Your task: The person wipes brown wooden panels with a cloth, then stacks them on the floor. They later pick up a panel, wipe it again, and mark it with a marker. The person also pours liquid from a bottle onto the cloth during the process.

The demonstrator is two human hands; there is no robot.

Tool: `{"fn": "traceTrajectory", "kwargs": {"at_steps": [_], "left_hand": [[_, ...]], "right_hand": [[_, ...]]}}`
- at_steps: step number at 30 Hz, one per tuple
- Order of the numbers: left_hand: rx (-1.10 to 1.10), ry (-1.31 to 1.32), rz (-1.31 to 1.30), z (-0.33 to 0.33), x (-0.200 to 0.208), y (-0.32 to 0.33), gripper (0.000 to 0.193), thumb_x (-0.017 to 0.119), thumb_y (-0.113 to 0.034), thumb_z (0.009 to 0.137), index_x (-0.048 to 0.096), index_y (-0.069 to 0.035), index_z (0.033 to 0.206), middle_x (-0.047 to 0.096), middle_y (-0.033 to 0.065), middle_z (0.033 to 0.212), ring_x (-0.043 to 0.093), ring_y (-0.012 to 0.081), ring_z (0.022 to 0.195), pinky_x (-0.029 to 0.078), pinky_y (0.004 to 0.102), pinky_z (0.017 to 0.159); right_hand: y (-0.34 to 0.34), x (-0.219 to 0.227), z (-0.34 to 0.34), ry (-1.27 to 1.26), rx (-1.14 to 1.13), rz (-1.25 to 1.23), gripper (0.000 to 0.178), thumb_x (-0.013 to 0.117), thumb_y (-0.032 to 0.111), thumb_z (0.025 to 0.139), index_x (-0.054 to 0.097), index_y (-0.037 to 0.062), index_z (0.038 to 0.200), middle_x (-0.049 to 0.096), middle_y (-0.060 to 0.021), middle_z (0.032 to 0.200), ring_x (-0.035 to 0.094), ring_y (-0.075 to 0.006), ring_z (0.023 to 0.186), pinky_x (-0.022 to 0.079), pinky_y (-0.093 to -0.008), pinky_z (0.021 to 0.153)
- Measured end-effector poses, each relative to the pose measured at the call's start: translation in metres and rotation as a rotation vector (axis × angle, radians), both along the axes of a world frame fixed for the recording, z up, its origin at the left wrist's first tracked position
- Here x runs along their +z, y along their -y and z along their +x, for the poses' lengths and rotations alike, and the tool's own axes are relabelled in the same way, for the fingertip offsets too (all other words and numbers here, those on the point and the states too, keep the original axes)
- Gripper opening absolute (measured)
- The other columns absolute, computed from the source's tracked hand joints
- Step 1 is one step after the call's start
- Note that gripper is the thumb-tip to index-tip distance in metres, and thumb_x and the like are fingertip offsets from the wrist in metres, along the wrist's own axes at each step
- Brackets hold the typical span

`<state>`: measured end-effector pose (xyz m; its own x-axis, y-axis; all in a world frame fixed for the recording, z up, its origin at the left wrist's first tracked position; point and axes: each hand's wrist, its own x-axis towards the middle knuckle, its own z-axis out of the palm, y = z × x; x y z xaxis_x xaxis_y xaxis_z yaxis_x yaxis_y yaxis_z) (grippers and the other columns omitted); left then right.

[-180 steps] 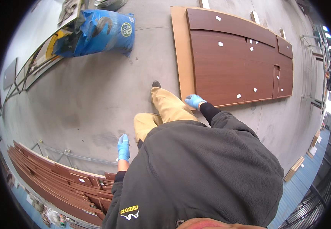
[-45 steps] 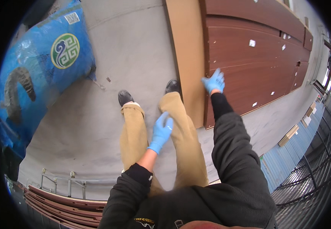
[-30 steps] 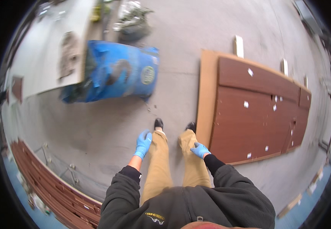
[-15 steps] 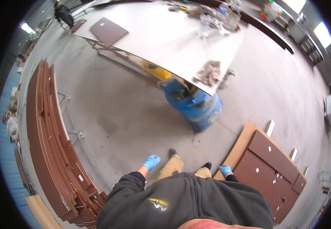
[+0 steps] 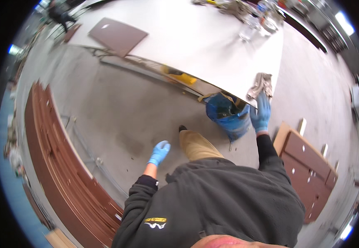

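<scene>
My right hand (image 5: 262,113), in a blue glove, reaches to the near right corner of the white-topped table (image 5: 179,41). Its fingers are stretched out, and their tips meet the near edge of a crumpled greyish-beige rag (image 5: 261,84). Whether they press on the cloth or only overlap it in view I cannot tell. My left hand (image 5: 159,152), also blue-gloved, hangs low over the floor, fingers loosely bent and thumb apart, with nothing in it. Just below the table corner, left of my right hand, stands a blue bag (image 5: 229,120) with its mouth open.
Long brown boards (image 5: 59,161) lie stacked along the left. Brown panels (image 5: 307,173) rest low at the right. On the table are a brown panel (image 5: 118,35) and clear plastic bottles (image 5: 250,29). A person (image 5: 58,15) sits at the far left.
My right hand has risen from beside the right-hand panels to the rag at the table corner. I have stepped closer to the table, and my left hand has swung slightly up.
</scene>
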<state>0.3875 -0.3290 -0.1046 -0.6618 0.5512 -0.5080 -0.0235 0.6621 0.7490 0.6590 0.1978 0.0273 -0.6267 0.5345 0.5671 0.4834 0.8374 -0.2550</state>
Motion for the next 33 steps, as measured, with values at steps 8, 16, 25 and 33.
{"fn": "traceTrajectory", "kwargs": {"at_steps": [8, 16, 25, 33], "left_hand": [[0.227, 0.055, -0.213, -0.250, 0.010, 0.090, 0.052, 0.073, -0.040, 0.101, 0.071, -0.004, 0.137, 0.076, 0.0104, 0.130, 0.072, 0.0257, 0.117, 0.058, 0.0406, 0.099], [0.639, 0.380, -0.030, -0.517, 0.001, 0.002, 0.052, 0.065, -0.049, 0.107, 0.063, -0.013, 0.144, 0.073, 0.0088, 0.127, 0.071, 0.0257, 0.111, 0.057, 0.0458, 0.090], [0.614, 0.632, 0.281, -0.678, 0.042, -0.173, 0.087, 0.065, -0.070, 0.100, 0.047, -0.013, 0.163, 0.055, 0.0123, 0.163, 0.049, 0.0335, 0.152, 0.031, 0.0516, 0.128], [0.639, 0.776, 0.381, -0.680, 0.043, -0.232, 0.057, 0.080, -0.049, 0.098, 0.064, -0.018, 0.143, 0.071, 0.0070, 0.137, 0.068, 0.0295, 0.121, 0.056, 0.0530, 0.097]], "right_hand": [[-0.088, 0.002, -0.157, 0.528, -0.956, -0.457, 0.111, 0.071, 0.075, 0.087, 0.032, 0.0149, 0.172, 0.029, -0.0163, 0.179, 0.031, -0.0388, 0.163, 0.024, -0.0683, 0.128], [-0.062, -0.020, -0.209, 0.276, -0.969, -0.340, 0.043, 0.065, 0.018, 0.092, 0.068, 0.0061, 0.133, 0.070, -0.0271, 0.134, 0.071, -0.0460, 0.118, 0.057, -0.0517, 0.102], [0.001, -0.023, -0.286, 0.131, -0.925, -0.321, 0.042, 0.066, 0.017, 0.093, 0.070, 0.0012, 0.131, 0.072, -0.0278, 0.128, 0.071, -0.0455, 0.116, 0.057, -0.0499, 0.102], [-0.080, -0.050, -0.450, 0.013, -0.521, -0.034, 0.040, 0.072, 0.016, 0.087, 0.073, 0.0089, 0.126, 0.076, -0.0163, 0.124, 0.071, -0.0391, 0.113, 0.054, -0.0514, 0.102]]}}
